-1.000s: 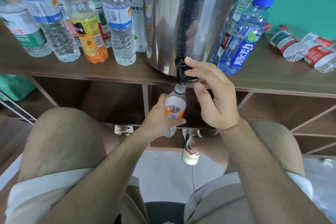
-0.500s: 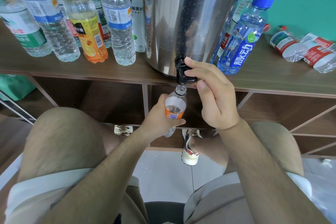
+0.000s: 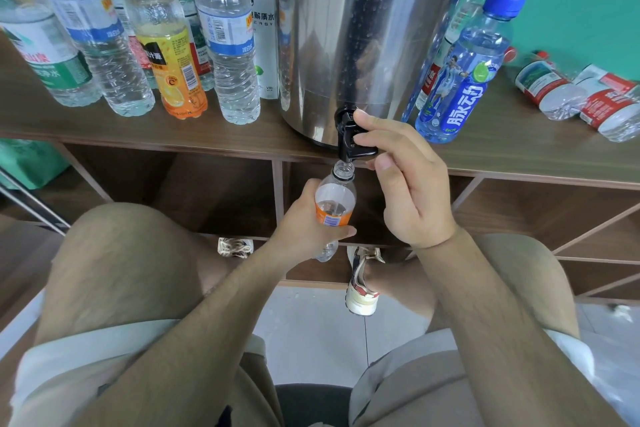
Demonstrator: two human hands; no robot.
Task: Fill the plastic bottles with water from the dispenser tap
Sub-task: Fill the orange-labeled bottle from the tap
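Observation:
A steel dispenser drum (image 3: pixel 360 28) stands on the wooden shelf top (image 3: pixel 502 156), its black tap (image 3: pixel 349 135) hanging over the front edge. My right hand (image 3: pixel 405 180) pinches the tap lever between fingers and thumb. Directly under the spout, my left hand (image 3: pixel 304 229) grips a small clear bottle with an orange label (image 3: pixel 335 198), uncapped, its mouth right at the spout. Water shows inside near the shoulder of the bottle.
Several capped bottles stand left of the drum, among them a yellow-capped orange one (image 3: pixel 166 42). A blue-capped bottle (image 3: pixel 464 73) stands to its right. Two red-labelled bottles (image 3: pixel 550 87) lie on their sides far right. My knees and shoes sit below.
Almost nothing moved. My right thumb has shifted slightly on the tap lever; the bottle stays under the spout.

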